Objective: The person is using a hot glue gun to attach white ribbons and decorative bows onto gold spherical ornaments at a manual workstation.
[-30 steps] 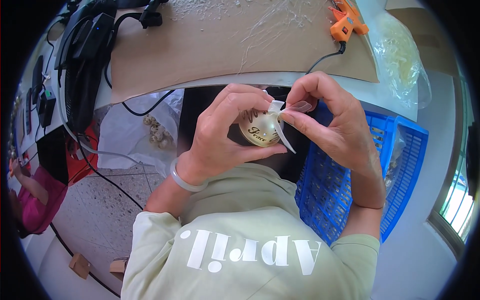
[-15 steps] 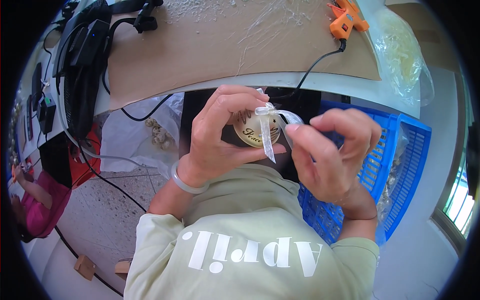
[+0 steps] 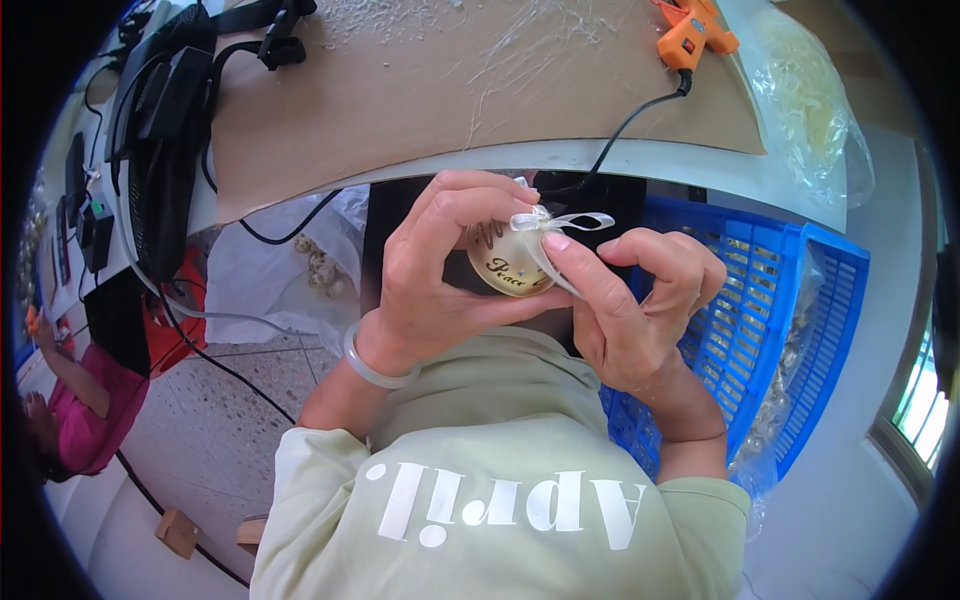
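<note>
My left hand [image 3: 425,250] is closed around a round pale-gold bauble [image 3: 508,262] with dark lettering, its thumb below and its fingers over the top. On the upper part of the bauble sits a small bow of shiny white ribbon [image 3: 588,221], one loop sticking out to the right. My right hand [image 3: 640,300] is bent at the bow, its thumb pressed against the ribbon. A ribbon tail runs down along that thumb; its end is hidden. The right forefinger is curled and stands apart from the thumb. A pale bangle [image 3: 375,367] circles my left wrist.
Brown cardboard [image 3: 400,110] with glue strands covers the table ahead. An orange glue gun [image 3: 690,38] lies there, its black cord trailing. Blue plastic crates [image 3: 745,340] stand at right. White plastic wrapping [image 3: 260,290] and a person in pink [image 3: 95,410] are at left.
My right hand has moved left and in toward the bow. The ribbon tail that hung down in front of the bauble is now drawn right, under my thumb. The left hand keeps its grip.
</note>
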A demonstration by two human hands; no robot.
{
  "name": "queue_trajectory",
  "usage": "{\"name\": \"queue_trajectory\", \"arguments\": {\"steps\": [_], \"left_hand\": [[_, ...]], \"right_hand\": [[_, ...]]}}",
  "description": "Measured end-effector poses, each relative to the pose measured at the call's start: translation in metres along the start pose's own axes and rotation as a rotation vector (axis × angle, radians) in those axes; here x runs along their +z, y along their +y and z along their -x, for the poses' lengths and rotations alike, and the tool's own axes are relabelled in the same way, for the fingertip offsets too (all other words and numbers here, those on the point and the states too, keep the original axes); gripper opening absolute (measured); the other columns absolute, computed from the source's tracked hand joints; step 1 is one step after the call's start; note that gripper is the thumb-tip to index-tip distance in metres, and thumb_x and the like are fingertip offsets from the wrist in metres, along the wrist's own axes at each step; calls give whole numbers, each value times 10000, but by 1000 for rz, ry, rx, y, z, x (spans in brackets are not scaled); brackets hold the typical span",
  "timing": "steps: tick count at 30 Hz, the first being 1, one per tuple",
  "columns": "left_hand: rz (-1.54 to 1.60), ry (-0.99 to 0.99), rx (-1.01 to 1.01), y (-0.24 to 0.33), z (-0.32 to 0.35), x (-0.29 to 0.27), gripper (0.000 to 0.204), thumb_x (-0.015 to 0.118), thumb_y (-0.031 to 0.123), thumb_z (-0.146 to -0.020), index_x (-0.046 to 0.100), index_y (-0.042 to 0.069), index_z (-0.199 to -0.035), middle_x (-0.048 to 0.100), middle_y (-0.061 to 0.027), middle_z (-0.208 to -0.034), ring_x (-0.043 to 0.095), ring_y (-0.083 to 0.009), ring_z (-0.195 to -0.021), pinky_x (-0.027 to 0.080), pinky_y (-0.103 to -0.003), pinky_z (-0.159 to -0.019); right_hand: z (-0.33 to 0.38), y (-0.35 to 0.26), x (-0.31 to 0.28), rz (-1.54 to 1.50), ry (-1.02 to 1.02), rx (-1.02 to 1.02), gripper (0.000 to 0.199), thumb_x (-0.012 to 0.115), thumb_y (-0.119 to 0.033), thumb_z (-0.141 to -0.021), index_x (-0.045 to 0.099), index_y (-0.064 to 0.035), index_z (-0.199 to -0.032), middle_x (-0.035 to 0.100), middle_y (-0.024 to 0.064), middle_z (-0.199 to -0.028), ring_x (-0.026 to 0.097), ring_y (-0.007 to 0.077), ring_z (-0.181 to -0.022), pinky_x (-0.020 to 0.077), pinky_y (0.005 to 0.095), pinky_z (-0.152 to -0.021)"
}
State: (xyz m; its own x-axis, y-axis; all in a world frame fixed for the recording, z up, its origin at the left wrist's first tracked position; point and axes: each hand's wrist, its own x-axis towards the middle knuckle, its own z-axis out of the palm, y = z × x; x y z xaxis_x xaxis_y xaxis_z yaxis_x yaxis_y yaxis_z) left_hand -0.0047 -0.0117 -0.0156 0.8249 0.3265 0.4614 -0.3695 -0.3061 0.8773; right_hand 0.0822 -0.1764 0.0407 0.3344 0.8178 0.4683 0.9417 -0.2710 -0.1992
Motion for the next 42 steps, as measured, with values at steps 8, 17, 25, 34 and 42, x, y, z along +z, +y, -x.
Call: {"name": "queue_trajectory", "arguments": {"steps": [8,17,25,34,42], "left_hand": [[18,122,-28,2,-2,6,544,902,100,-571,583,20,-1004,634,-126,-1003,645,-222,-900,553,-281,-702],[-77,64,29,1,-2,0,561,888,55,-579,559,9,-1032,613,-145,-1037,627,-220,-930,547,-292,-740],[-18,33,-53,1,3,-1,595,893,59,-601,528,-3,-1067,590,-169,-1103,611,-200,-969,552,-287,-784],[159,164,-45,1,3,9,735,902,59,-591,421,25,-1146,580,-139,-1121,627,-214,-1005,590,-272,-759],[115,136,16,4,4,8,762,888,30,-601,407,19,-1192,562,-145,-1139,617,-218,-1025,591,-280,-744]], "right_hand": [[-2,-2,2,-36,-22,36,390,688,3,-770,681,-160,-1125,447,17,-956,411,215,-934,355,324,-821],[-5,-11,2,-75,-53,93,381,675,11,-772,664,-100,-1136,450,37,-946,423,219,-920,352,327,-810],[-3,-12,-4,-141,-35,120,333,660,-4,-794,665,-102,-1112,453,42,-931,425,218,-897,347,321,-796],[-3,-13,-3,-135,-30,145,324,646,1,-791,671,-109,-1094,454,38,-932,422,220,-895,339,324,-799],[-3,-11,-1,-116,4,106,418,705,8,-680,673,-90,-1085,481,33,-934,437,214,-877,345,327,-736]]}}
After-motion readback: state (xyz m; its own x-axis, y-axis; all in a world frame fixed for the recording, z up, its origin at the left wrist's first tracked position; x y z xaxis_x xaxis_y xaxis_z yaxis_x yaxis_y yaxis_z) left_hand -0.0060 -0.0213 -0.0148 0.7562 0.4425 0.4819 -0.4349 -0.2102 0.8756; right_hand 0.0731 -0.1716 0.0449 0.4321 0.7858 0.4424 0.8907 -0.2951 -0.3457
